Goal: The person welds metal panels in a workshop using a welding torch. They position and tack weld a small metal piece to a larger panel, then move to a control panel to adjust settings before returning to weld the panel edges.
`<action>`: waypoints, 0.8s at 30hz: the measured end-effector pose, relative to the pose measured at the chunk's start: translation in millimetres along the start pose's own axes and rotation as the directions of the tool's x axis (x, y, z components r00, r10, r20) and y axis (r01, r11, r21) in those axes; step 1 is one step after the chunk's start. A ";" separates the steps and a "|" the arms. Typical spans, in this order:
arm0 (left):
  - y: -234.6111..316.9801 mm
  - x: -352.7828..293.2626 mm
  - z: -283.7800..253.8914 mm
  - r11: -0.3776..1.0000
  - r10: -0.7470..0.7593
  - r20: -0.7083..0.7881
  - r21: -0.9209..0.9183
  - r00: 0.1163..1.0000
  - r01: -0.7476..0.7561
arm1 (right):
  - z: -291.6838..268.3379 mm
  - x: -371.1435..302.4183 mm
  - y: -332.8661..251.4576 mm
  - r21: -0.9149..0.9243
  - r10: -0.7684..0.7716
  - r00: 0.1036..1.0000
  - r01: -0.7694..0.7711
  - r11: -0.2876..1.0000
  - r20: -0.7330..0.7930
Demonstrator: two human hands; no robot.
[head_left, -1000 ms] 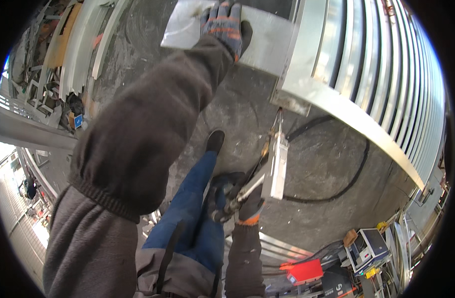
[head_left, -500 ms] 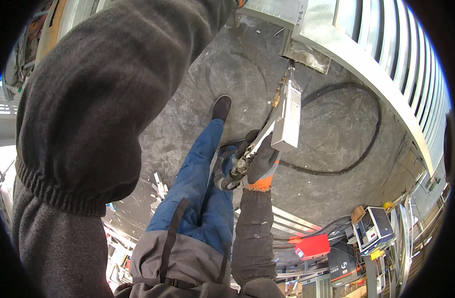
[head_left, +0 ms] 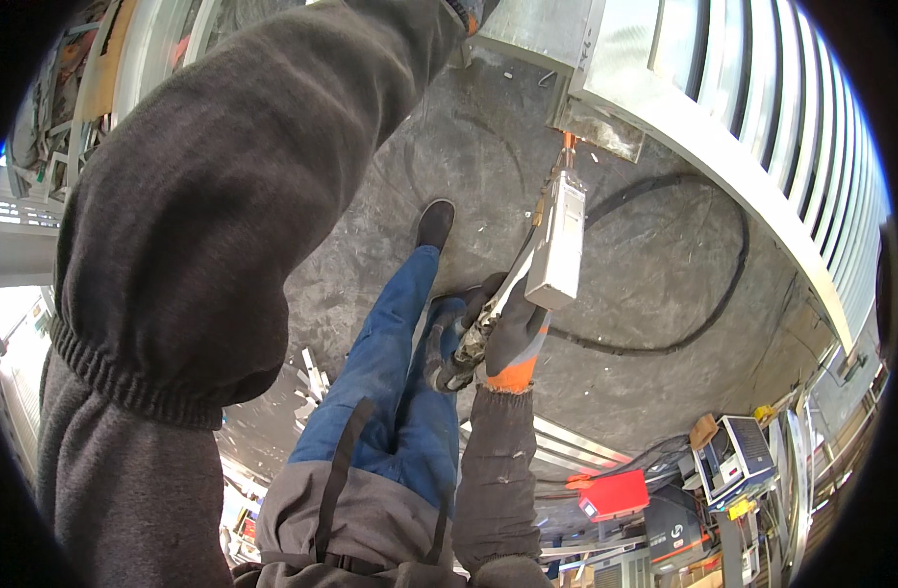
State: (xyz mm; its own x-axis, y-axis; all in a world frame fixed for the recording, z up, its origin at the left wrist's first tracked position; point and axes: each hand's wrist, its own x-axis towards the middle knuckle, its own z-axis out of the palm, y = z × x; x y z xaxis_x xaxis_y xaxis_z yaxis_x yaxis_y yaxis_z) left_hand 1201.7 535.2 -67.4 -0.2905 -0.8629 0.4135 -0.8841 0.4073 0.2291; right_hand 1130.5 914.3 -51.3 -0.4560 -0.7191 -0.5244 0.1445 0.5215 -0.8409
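Note:
My right hand (head_left: 514,328), in a dark glove with an orange cuff, is closed around the grip of a welding gun (head_left: 557,245) with a long white boxy body. The gun's nozzle points away from me, and its orange-looking tip reaches the near edge of a small metal plate (head_left: 606,131) at the corner of a large metal frame (head_left: 704,118). Whether it touches the plate cannot be made out. My left arm (head_left: 204,206) stretches forward across the upper left. Only the orange edge of its cuff shows at the top border, so the left hand is out of sight.
A thick black cable (head_left: 738,265) loops over the grey floor (head_left: 655,294) to the right. Light metal slats (head_left: 782,108) fill the upper right. A red box (head_left: 614,496) and other machines stand lower right. White offcuts (head_left: 314,372) lie by my legs.
The welding gun and my right hand appear slightly lower and to the left. The nozzle tip now looks orange where it looked grey. My left arm appears shifted slightly right and down.

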 end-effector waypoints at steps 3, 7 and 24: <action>1.0 -0.8 -1.0 0.999 0.001 -0.021 0.045 1.000 0.000 | -2.6 -2.4 0.8 -0.015 0.005 1.000 -0.005 1.000 0.003; 2.0 0.4 -4.1 1.000 -0.002 0.009 0.015 1.000 0.002 | -4.4 -6.6 -2.4 -0.039 0.027 1.000 -0.027 0.999 -0.006; -13.8 -0.8 18.4 0.995 0.033 0.045 0.091 0.998 -0.037 | -61.5 -96.6 -51.5 0.217 0.212 0.969 -0.236 0.947 0.126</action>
State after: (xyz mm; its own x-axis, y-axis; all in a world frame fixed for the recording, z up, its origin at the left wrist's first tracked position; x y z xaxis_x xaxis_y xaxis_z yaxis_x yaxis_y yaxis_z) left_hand 1207.4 524.8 -87.1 -0.3356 -0.8617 0.3805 -0.9025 0.4099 0.1324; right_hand 1113.1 985.2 50.9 -0.3002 -0.6443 -0.7034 0.4350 0.5638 -0.7021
